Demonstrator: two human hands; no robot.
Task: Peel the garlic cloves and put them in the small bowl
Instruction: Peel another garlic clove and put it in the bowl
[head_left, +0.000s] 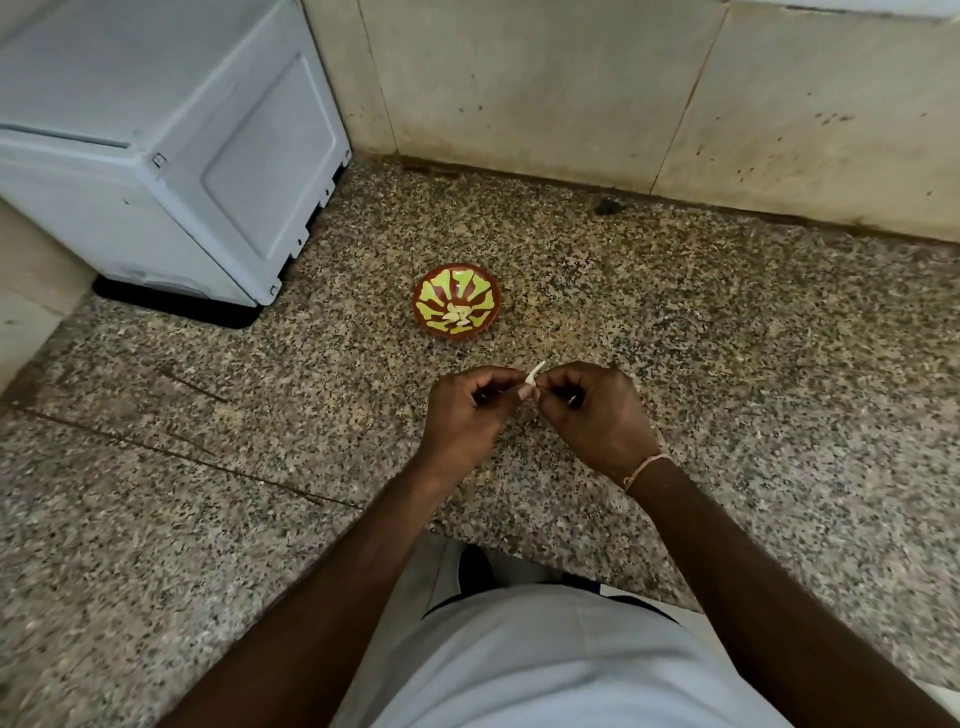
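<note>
A small red bowl (457, 300) with a yellow-green pattern sits on the speckled granite counter (727, 332), just beyond my hands. Several pale peeled garlic cloves (460, 318) lie in its bottom. My left hand (467, 415) and my right hand (592, 415) meet above the counter in front of the bowl, fingertips together. Between them they pinch one white garlic clove (534, 375), whose pointed tip sticks up toward the bowl. The lower part of the clove is hidden by my fingers.
A white boxy appliance (171, 150) stands at the back left on the counter. A stained tiled wall (623, 88) runs along the back. The counter's front edge (519, 545) lies below my forearms. A thin band circles my right wrist.
</note>
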